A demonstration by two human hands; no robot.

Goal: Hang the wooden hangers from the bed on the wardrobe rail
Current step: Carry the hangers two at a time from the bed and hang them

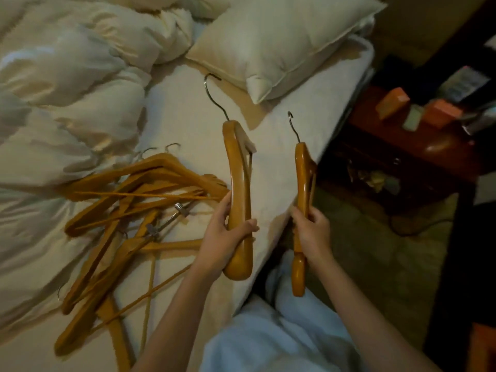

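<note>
My left hand grips a thick wooden hanger by its lower arm, held above the bed with its metal hook pointing toward the pillow. My right hand holds a second wooden hanger near its middle, over the bed's right edge, hook up. A tangled pile of several more wooden hangers lies on the sheet to the left of my hands, some with metal clips. No wardrobe rail is in view.
A white pillow lies at the head of the bed and a crumpled duvet covers the left side. To the right stands a dark red nightstand with small boxes on it. The floor beside the bed is dim.
</note>
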